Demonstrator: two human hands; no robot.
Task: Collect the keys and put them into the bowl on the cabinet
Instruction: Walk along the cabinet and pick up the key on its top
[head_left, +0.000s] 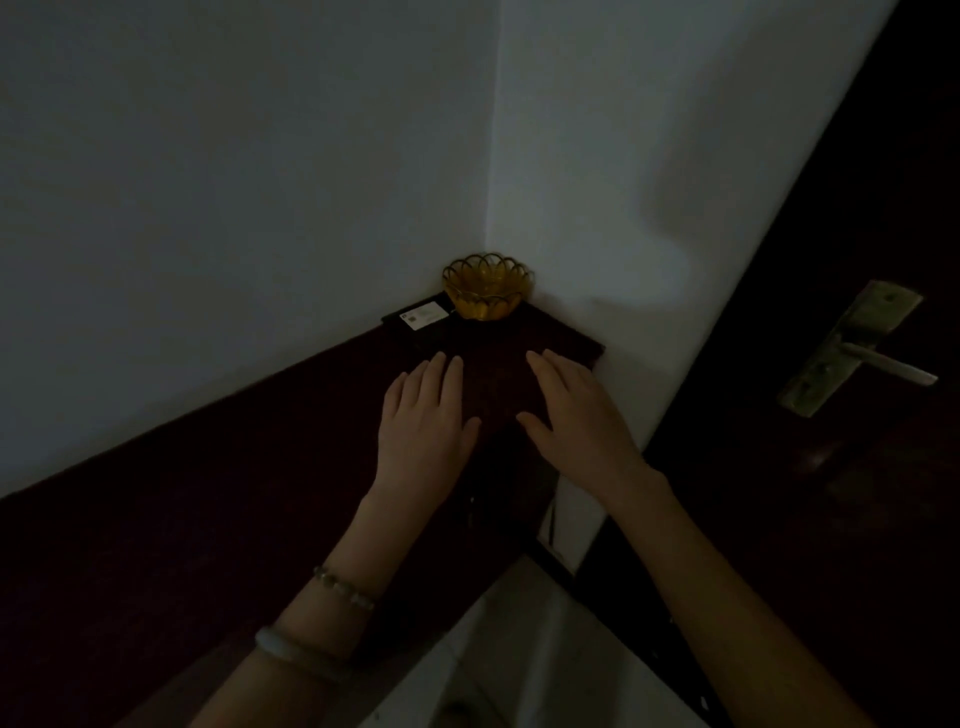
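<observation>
No text can be made out tbh. A white label (423, 315) w/ a tiny QR-like square is seen on the dark flat item (415, 325) beside the bowl (487, 287), but it's too blurred to be read.

Bowl (487, 288) contents indistinct in gloom

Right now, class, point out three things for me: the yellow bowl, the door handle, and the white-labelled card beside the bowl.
yellow bowl (487, 291): head view, on its front wall below the scalloped rim.
door handle (888, 365): head view, on the lever's middle.
white-labelled card (423, 315): head view, on the white label.
</observation>
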